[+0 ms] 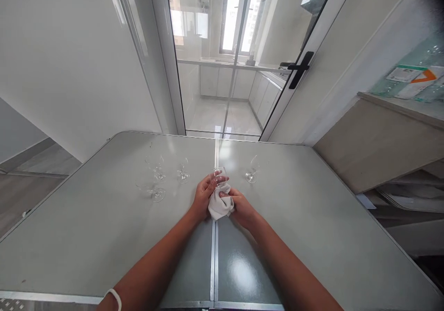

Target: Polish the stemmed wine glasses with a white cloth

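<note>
My left hand (204, 194) is closed around a clear wine glass (220, 175), held over the middle seam of the grey folding table (104, 237). My right hand (242, 207) grips a white cloth (219, 205) bunched against the lower part of that glass. Three clear wine glasses stand to the left: one (156, 165) at the back, one (154, 191) nearer me, one (182, 172) closer to my hands. Another wine glass (252, 170) stands to the right of my hands.
Beyond the table's far edge is a glass sliding door (222, 70) with a black handle (298, 68), showing a kitchen behind. A wooden counter (381, 140) with packaged goods stands at the right. A white wall is at the left.
</note>
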{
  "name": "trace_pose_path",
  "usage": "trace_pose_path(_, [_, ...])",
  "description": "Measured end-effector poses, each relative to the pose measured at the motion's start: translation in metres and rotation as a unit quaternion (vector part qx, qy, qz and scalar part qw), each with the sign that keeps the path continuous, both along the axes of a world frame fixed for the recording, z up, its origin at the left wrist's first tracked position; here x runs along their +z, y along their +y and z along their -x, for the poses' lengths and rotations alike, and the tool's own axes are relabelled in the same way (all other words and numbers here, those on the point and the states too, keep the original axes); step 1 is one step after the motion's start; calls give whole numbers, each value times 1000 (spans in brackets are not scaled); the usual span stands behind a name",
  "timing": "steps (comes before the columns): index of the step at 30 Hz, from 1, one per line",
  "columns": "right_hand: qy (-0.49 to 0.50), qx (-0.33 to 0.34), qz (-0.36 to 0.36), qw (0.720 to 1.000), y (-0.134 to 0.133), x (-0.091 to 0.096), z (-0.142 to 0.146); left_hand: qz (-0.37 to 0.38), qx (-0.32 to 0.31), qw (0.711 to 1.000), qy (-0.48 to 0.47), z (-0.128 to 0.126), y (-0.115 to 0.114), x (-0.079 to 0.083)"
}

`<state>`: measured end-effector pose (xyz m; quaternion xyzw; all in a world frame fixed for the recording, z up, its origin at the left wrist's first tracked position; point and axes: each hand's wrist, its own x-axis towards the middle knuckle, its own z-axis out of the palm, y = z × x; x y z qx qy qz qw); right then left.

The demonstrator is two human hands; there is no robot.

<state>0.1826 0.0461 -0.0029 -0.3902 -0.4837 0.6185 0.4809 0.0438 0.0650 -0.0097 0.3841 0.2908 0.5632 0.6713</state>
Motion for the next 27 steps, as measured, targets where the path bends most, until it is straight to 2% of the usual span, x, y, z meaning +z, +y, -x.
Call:
trace_pose_path(2, [-23,49,15,998,-1,0,-1,-6,1,1000,-4,2,1,1])
trace_pose_path(3, [-59,55,1,997,-1,0,-2,-18,3,1000,0,3,1,0])
trace_pose_path(5, [-161,6,-66,985,-2,1,-1,-45,19,999,14,4,2,-1])
trace_pose_path(7, [-255,-67,-138,955,-2,2,1,-61,40,997,19,4,3,-3])
trace_pose_path(9, [-282,-97,-161,941,-1,1,3,-57,47,997,9,4,5,-5])
trace_pose_path(11, [-223,-68,-129,964,1,-2,3,-43,37,998,-10,4,6,-6])
trace_pose_path(14, [-57,-6,-27,998,6,-6,1,-18,17,999,-48,3,4,-3])
trace_pose_path(16, [22,11,27,999,8,-6,-1,-7,3,998,-68,3,3,1])
trace_pose_path(19, [53,-4,55,997,7,-3,-1,-5,-5,997,-82,4,1,4])
trace_pose_path(21, [29,-78,26,996,4,2,-1,-7,7,996,-91,7,2,3])
trace_pose_path(22, [5,-144,0,990,1,4,0,-9,17,995,-96,8,3,2])
trace_pose_path(25, [-73,-358,-64,929,-5,11,-1,-22,52,992,-112,12,7,-1])
trace_pose_path(27, [-103,-423,-59,898,-7,12,-1,-38,77,989,-120,12,9,-1])
